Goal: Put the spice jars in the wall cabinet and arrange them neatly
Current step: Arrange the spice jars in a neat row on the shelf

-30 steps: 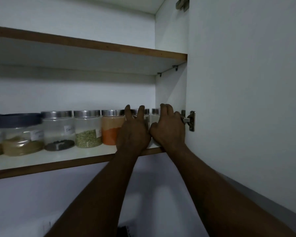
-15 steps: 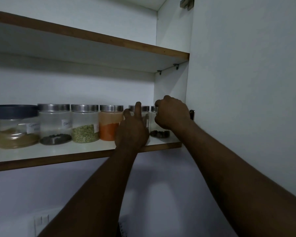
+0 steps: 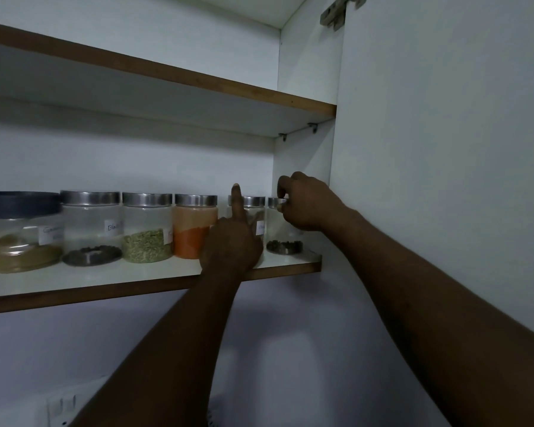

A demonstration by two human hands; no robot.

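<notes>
– Place of the end jar (image 3: 282, 229)?

– On the lower shelf (image 3: 111, 280) of the wall cabinet (image 3: 167, 161), last on the right in the row, upright, long axis vertical, just beside the side wall (image 3: 302, 161).

– And the hands?

– Apart. Above and to the right of that jar, the right hand (image 3: 310, 208), fingertips pinching the rim of the steel lid (image 3: 274, 202). Low in front of the neighbour jar (image 3: 255, 211), the left hand (image 3: 232, 243), forefinger straight up against its front, other fingers folded; gripping or only touching, cannot tell.

– Nearer to the end jar?

– Right hand, clearly; already on it.

– Gap between the two jars?

– Very small; touching or not, hard to say, partly hidden behind the left hand.

– Contents?

– End jar: only few dark pieces on the bottom. Neighbour jar: hidden, only a white label (image 3: 260, 228) visible. Then leftward: orange powder jar (image 3: 195, 234), jar of greenish seeds (image 3: 147, 241), jar with a dark ring of bits (image 3: 90, 232) at the bottom, and wide dark-lidded jar (image 3: 19, 241) with brown powder.

– Next move, probably?

– Small turn or slide of the end jar, to bring into line with the others. Little room toward the side wall, so better leftward or straight back. Open cabinet door (image 3: 444, 180) just to the right.
</notes>
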